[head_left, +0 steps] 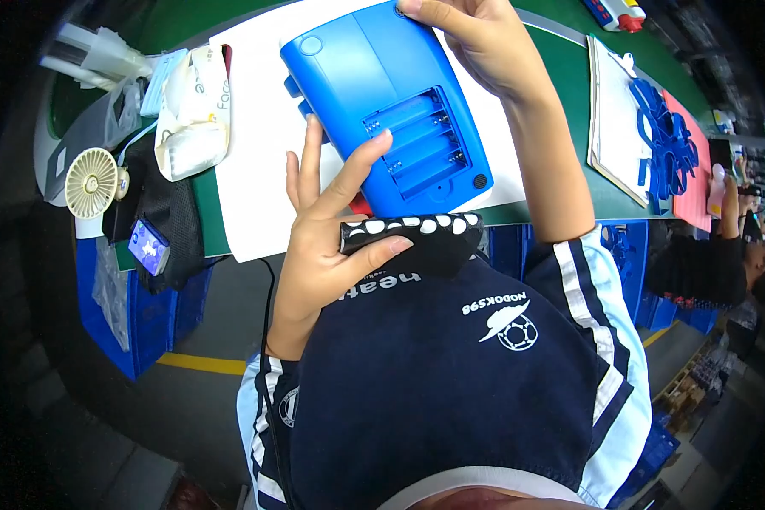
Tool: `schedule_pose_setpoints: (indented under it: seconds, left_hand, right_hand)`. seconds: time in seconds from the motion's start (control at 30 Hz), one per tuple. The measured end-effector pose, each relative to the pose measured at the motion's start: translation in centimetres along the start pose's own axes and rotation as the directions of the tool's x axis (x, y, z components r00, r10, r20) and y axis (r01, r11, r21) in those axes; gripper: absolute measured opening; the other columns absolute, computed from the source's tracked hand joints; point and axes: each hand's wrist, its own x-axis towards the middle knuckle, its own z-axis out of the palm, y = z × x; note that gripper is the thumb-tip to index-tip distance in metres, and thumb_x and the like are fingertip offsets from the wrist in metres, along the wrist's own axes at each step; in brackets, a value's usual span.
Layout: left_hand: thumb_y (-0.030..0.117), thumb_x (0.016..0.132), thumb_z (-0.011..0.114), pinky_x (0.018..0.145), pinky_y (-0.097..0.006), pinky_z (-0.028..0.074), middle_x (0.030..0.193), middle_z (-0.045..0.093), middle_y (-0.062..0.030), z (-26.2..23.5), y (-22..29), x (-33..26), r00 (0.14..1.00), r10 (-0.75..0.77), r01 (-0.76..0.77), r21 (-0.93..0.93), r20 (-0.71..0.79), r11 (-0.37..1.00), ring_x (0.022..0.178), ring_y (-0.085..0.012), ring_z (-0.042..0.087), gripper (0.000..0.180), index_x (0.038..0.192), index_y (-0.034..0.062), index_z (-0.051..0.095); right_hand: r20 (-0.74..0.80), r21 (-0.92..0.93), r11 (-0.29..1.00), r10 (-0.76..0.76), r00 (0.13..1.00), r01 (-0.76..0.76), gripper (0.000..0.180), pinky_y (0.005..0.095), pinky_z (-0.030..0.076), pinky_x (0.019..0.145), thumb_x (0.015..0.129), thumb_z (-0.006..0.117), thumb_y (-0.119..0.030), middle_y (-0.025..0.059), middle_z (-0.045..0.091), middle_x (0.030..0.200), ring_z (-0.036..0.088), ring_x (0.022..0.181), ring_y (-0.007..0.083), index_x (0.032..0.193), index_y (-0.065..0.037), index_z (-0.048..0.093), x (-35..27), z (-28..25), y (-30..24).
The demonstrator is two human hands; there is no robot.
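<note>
A blue plastic device (331,98) is tilted up, its back facing me. Its battery compartment (425,144) lies uncovered, showing bare slots and metal contacts. My right hand (493,42) grips the far right corner, thumb on the back face and the other fingers behind it. My left hand (323,221) is at the near left side; its index fingertip reaches the compartment's left edge while other fingers spread beside the casing. Between its thumb and palm sits a black block (433,242) with white round spots along its top; its exact kind is unclear. A red part peeks out behind the device.
White paper (251,170) covers part of the green table. On the left are a small fan (93,183), a white packet (197,119) and a black bag (174,221). Blue straps (667,140) lie on a clipboard (612,127) at right. Blue bins (140,314) stand below.
</note>
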Motion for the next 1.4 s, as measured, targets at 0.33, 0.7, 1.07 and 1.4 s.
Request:
schedule_pose_setpoints:
  seconds: [0.33, 0.7, 1.07, 1.4]
  left_hand:
    - [0.035, 0.070, 0.071, 0.104, -0.052, -0.007, 0.124, 0.053, -0.0119, 0.0, 0.0, -0.2, 0.999, 0.032, -0.031, 0.031, -0.036, 0.999, 0.137, -0.0331, 0.009, 0.067, 0.127, 0.0085, 0.049]
    - [0.033, 0.072, 0.071, 0.104, -0.053, -0.007, 0.124, 0.054, -0.0110, 0.0, -0.1, -0.2, 0.998, 0.045, -0.044, 0.033, -0.033, 0.998, 0.137, -0.0343, 0.010, 0.067, 0.128, 0.0051, 0.047]
    - [0.034, 0.070, 0.072, 0.104, -0.053, -0.005, 0.127, 0.052, -0.0019, -0.4, 0.2, -0.1, 1.000, -0.017, 0.017, -0.031, -0.022, 0.999, 0.136, -0.0348, 0.011, 0.062, 0.124, 0.0125, 0.052]
    - [0.028, 0.069, 0.071, 0.104, -0.054, -0.007, 0.108, 0.063, -0.0102, -0.2, -0.2, -0.1, 0.999, 0.033, -0.034, 0.026, 0.007, 0.999, 0.137, -0.0358, 0.006, 0.065, 0.128, 0.0184, 0.046]
  right_hand:
    - [0.461, -0.519, 0.761, -0.134, 0.877, 0.389, 0.021, 0.0349, 0.039, 0.087, 0.064, 0.073, -0.007, 0.0107, 0.052, 0.108, 0.050, 0.102, 0.0275, 0.077, -0.006, 0.056, -7.3, 3.9, -4.5]
    - [0.468, -0.574, 0.714, -0.116, 0.876, 0.401, 0.019, 0.0382, 0.035, 0.088, 0.067, 0.069, -0.005, 0.0110, 0.050, 0.104, 0.047, 0.104, 0.0299, 0.079, -0.005, 0.055, -8.8, 4.9, -4.5]
    - [0.388, -0.618, 0.656, -0.223, 0.894, 0.432, 0.018, 0.0378, 0.040, 0.087, 0.064, 0.070, -0.003, 0.0106, 0.057, 0.096, 0.053, 0.101, 0.0287, 0.077, -0.004, 0.058, -6.4, 3.2, -5.4]
    - [0.189, -0.732, 0.635, -0.157, 0.969, 0.246, 0.019, 0.0272, 0.046, 0.068, 0.074, 0.063, -0.026, 0.0068, 0.063, 0.089, 0.061, 0.078, 0.0211, 0.080, -0.009, 0.063, 0.4, 5.0, -5.1]
